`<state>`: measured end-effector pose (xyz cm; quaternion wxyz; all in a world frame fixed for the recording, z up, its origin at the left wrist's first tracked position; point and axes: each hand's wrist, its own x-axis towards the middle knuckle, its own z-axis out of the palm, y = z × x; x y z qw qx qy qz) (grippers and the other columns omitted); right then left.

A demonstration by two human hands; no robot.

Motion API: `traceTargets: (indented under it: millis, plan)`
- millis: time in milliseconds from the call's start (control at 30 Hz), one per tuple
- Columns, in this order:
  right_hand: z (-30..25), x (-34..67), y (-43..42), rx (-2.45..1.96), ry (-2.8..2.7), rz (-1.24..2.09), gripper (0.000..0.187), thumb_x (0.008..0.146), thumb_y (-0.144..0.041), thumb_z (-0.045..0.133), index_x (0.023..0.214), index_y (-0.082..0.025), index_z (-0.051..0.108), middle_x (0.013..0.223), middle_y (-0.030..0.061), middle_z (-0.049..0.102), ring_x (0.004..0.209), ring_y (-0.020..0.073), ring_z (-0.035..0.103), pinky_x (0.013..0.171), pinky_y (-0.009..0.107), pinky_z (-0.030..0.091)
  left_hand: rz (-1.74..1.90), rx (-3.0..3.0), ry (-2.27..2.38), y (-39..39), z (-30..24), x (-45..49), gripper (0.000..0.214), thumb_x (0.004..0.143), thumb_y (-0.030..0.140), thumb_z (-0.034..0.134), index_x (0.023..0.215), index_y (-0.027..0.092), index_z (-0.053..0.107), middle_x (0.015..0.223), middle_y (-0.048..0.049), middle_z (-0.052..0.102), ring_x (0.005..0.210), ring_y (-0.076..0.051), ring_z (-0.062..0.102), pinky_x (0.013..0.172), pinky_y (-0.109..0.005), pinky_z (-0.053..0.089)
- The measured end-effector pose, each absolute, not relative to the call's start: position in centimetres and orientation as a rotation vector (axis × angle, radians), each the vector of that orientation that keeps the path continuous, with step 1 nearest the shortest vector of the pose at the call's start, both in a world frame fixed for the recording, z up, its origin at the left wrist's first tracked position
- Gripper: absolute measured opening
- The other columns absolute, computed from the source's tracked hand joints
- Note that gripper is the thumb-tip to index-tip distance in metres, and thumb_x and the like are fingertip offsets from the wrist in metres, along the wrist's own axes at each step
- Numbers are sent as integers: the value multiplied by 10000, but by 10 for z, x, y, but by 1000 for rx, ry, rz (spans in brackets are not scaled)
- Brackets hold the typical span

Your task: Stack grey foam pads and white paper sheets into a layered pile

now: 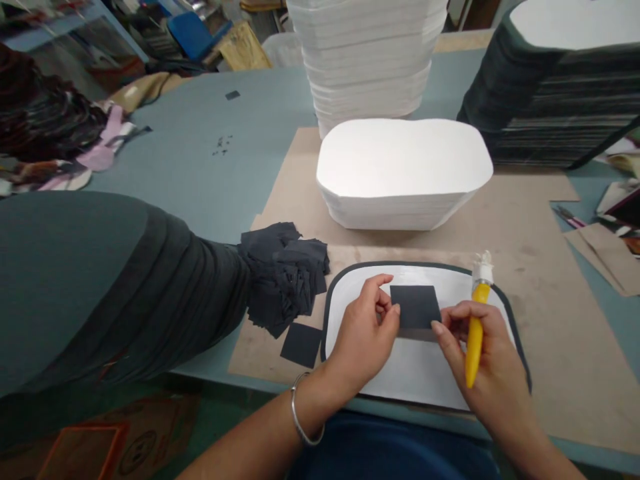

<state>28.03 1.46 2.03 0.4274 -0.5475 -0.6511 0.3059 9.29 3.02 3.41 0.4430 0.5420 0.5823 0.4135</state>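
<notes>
A small black square patch (414, 307) is held above a white panel (405, 377) with a dark border. At its left edge, the thumb and curled fingers of my left hand (367, 327) close on the patch, while the index finger is raised. My right hand (483, 353) grips a yellow-handled brush (475, 340), bristles pointing away from me. The right thumb and fingertips also meet the patch's lower right corner. To the left lies a loose heap of similar black patches (287, 273), with a single black patch (301, 345) below it.
Behind the panel stands a short stack of white panels (405, 160), with a taller white stack (370, 60) beyond. A dark-edged stack (550, 100) rises at the back right. Large dark layered material (100, 280) fills the left. Brown cardboard (560, 300) covers part of the table.
</notes>
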Motion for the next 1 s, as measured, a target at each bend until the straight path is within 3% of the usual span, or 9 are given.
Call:
traceTargets:
  millis: [133, 367, 733, 900, 1000]
  plan:
    - [18, 277, 33, -1469, -1672, 698, 188, 966, -328, 631, 1068, -238, 501, 877, -7, 597, 648, 119, 605, 609, 254, 516, 952, 1703, 1611, 51, 27, 101, 429, 925, 121, 540, 1347, 196, 519, 874, -3, 630, 753, -157, 601, 723, -295, 482]
    - [16, 273, 51, -1628, -1840, 542, 143, 967, -329, 562, 1063, -237, 510, 869, 11, 639, 665, 168, 631, 597, 291, 462, 709, 1960, 1771, 70, 24, 107, 449, 916, 109, 542, 1359, 169, 498, 896, -49, 664, 883, -244, 667, 828, -401, 550]
    - [13, 277, 50, -1656, -1976, 428, 163, 987, -353, 551, 1099, -245, 505, 898, 32, 671, 695, 215, 668, 591, 317, 477, 575, 2053, 1828, 68, 25, 108, 440, 925, 118, 561, 1354, 185, 489, 902, -54, 679, 983, -271, 685, 824, -391, 563]
    - [18, 291, 45, -1674, -1915, 401, 286, 994, -498, 573, 1101, -239, 513, 849, 9, 644, 627, 180, 643, 570, 297, 470, 507, 2038, 1908, 62, 30, 100, 474, 961, 293, 648, 1385, 152, 491, 923, -77, 699, 940, -284, 702, 782, -390, 571]
    - [26, 303, 39, -1666, -1872, 303, 295, 992, -522, 574, 1054, -238, 525, 818, 0, 618, 580, 154, 611, 549, 285, 447, 693, 2105, 1898, 46, 50, 73, 423, 998, 367, 610, 1363, 174, 519, 1018, -94, 704, 932, -255, 704, 801, -379, 583]
